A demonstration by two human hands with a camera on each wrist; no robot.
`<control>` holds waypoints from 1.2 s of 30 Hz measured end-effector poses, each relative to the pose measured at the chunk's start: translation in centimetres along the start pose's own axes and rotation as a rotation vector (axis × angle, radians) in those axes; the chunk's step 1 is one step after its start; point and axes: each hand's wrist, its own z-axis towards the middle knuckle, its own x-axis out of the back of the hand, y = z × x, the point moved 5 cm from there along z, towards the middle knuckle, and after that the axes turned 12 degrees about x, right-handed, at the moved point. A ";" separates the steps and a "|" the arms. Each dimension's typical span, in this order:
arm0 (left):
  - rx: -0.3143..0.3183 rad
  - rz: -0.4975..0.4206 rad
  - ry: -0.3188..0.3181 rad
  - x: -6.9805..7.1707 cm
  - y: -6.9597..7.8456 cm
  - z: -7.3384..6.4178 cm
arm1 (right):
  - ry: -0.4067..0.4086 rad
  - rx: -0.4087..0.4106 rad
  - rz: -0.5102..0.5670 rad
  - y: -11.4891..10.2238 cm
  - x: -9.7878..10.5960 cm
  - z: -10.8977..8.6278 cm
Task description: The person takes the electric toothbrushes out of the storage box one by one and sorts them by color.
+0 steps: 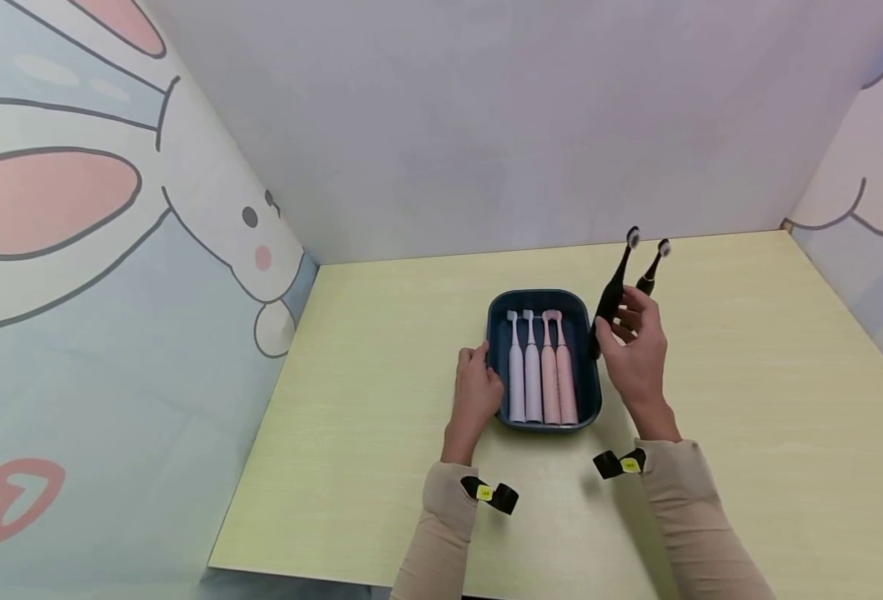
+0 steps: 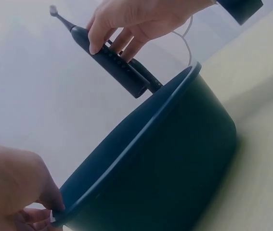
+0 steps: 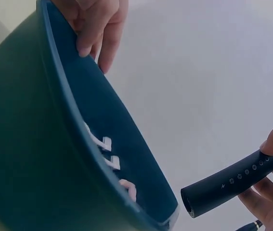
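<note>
A dark blue plastic bin (image 1: pixel 539 298) stands on the table, its rim pinched at the left side by my left hand (image 1: pixel 477 387). Inside lie two lavender electric toothbrushes (image 1: pixel 516 383) and two pink electric toothbrushes (image 1: pixel 565 383), side by side with brush heads toward the back. Just beyond the bin's right rim, my right hand (image 1: pixel 639 354) holds two black electric toothbrushes, heads up and tilted. The nearer black toothbrush (image 2: pixel 110 62) is between thumb and fingers; the other black toothbrush (image 1: pixel 647 282) sits behind it, its lower part partly hidden by the fingers.
The pale yellow table (image 1: pixel 381 375) meets a plain light wall (image 1: pixel 486 125) at the back. A side wall with a cartoon rabbit (image 1: pixel 261 258) stands on the left, and another printed wall (image 1: pixel 854 200) on the right. Each wrist wears a black strap.
</note>
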 end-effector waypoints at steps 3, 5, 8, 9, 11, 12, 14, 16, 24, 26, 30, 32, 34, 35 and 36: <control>0.001 0.003 0.000 0.0 -0.1 0.1 | 0.030 0.008 0.001 0.2 0.5 0.1; 0.004 0.003 -0.002 0.0 -0.1 0.2 | 0.051 0.008 0.011 0.3 0.9 0.1; 0.007 0.006 -0.001 0.0 -0.2 0.2 | 0.075 -0.001 0.021 0.8 1.4 0.2; 0.008 0.006 0.000 -0.1 -0.2 0.3 | 0.085 -0.007 0.032 1.0 1.6 0.2; 0.011 0.007 -0.002 -0.1 -0.2 0.3 | 0.097 -0.015 0.044 1.5 1.9 0.2; 0.011 0.007 -0.002 -0.1 -0.3 0.3 | 0.101 -0.018 0.047 1.8 2.1 0.2; 0.012 0.006 -0.002 -0.1 -0.3 0.3 | 0.109 -0.023 0.052 2.4 2.4 0.1; 0.011 0.005 -0.001 -0.1 -0.3 0.3 | 0.116 -0.025 0.045 3.0 2.7 -0.1; 0.018 0.013 -0.002 -0.1 -0.3 0.4 | 0.126 -0.036 0.000 4.9 4.1 -0.4; 0.021 0.012 -0.005 -0.1 -0.2 0.3 | 0.135 -0.040 -0.005 5.3 4.5 -0.3; 0.015 0.002 -0.008 -0.1 -0.2 0.2 | 0.156 -0.054 -0.012 6.2 5.4 0.1; 0.013 0.000 -0.008 -0.1 -0.2 0.2 | 0.160 -0.065 -0.026 6.5 5.8 0.3; 0.010 0.001 -0.005 -0.2 -0.2 0.2 | 0.160 -0.076 -0.038 7.0 6.1 0.5; 0.010 0.003 -0.004 -0.2 -0.2 0.2 | 0.159 -0.081 -0.049 7.2 6.2 0.7; 0.010 0.004 -0.004 -0.2 -0.2 0.2 | 0.159 -0.084 -0.054 7.4 6.4 0.8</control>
